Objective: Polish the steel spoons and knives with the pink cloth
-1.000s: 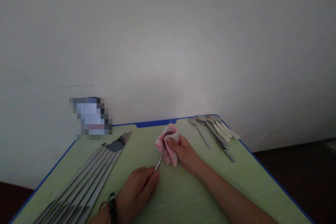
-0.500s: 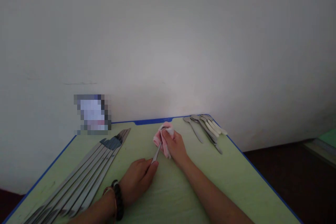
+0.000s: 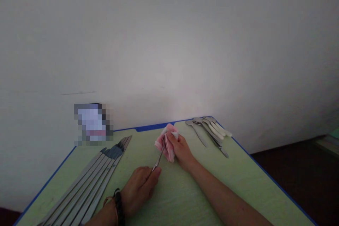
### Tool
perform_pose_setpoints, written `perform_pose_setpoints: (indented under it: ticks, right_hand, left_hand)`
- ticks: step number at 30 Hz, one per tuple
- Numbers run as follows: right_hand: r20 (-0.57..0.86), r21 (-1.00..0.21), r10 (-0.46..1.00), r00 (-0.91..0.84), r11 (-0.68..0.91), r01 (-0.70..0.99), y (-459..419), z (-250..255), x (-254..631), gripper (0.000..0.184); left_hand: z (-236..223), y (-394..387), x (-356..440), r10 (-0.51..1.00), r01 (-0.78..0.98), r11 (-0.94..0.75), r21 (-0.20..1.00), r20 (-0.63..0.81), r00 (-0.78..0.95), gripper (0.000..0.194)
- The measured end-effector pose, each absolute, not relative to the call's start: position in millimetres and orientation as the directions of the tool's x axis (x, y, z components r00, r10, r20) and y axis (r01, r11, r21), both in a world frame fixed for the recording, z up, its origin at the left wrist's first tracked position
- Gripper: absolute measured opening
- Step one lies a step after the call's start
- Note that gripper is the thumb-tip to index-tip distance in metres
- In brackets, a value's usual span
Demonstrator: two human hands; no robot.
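Observation:
My left hand (image 3: 140, 188) is closed around the handle of a metal spoon (image 3: 159, 159), which slants up and away towards the right. Folded over the spoon's far end is a pink and white cloth (image 3: 169, 152), so the bowl is mostly hidden. Thumb and fingers of my right hand (image 3: 183, 151) pinch this cloth around the metal. Both hands are above the middle of the green table (image 3: 190, 197).
Several spoons (image 3: 197, 132), some with white handles (image 3: 217, 130), lie at the far right corner. Long flat metal strips (image 3: 87, 183) lie side by side on the left. A blurred-out phone-like object (image 3: 92, 122) leans on the wall (image 3: 169, 42) behind the table.
The view has shifted slightly. My right hand and the cloth have moved a little along the spoon's far end; both hands keep their hold throughout.

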State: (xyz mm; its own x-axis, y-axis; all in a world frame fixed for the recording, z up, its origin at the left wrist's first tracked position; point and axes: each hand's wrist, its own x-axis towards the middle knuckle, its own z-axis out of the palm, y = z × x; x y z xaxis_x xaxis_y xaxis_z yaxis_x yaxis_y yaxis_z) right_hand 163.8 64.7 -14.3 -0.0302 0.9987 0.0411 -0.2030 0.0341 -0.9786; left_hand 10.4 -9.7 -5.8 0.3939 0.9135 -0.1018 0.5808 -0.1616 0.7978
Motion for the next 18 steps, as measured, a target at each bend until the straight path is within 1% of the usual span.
perform_pose_setpoints:
  ticks: [2,5,7,9,11,14,18]
  right_hand:
    - [0.029,-0.968,0.999,-0.043,0.017,-0.252,66.3,-15.6,164.5,0.040]
    - [0.030,-0.968,0.999,-0.045,0.017,-0.251,68.2,-17.2,165.5,0.039]
    - [0.022,-0.970,0.998,-0.052,0.009,-0.242,68.9,-17.4,165.9,0.038]
    - [0.023,-0.967,0.997,-0.075,0.003,-0.255,69.1,-16.6,166.0,0.036]
    - [0.027,-0.961,0.995,-0.101,-0.002,-0.276,68.9,-15.4,166.0,0.032]
    - [0.009,-0.958,0.992,-0.126,-0.028,-0.285,68.6,-15.0,166.5,0.029]
    - [0.006,-0.948,0.983,-0.184,-0.053,-0.313,69.4,-18.2,167.8,0.026]
  left_hand:
    - [-5.7,-9.8,9.5,0.916,0.492,-0.076,0.867,-0.134,0.378,0.054]
    - [-5.5,-9.0,9.9,0.926,0.405,-0.007,0.914,-0.147,0.348,0.054]
    - [-3.6,-7.7,11.5,0.937,0.381,-0.017,0.924,-0.118,0.328,0.053]
    - [-1.0,-6.0,13.5,0.952,0.380,-0.066,0.923,-0.056,0.302,0.050]
    - [0.7,-4.4,15.1,0.957,0.390,-0.106,0.915,-0.012,0.289,0.046]
    - [0.1,-3.0,15.9,0.949,0.459,-0.143,0.877,-0.010,0.314,0.039]
    - [-1.2,-4.5,15.7,0.931,0.625,-0.219,0.749,-0.030,0.363,0.032]
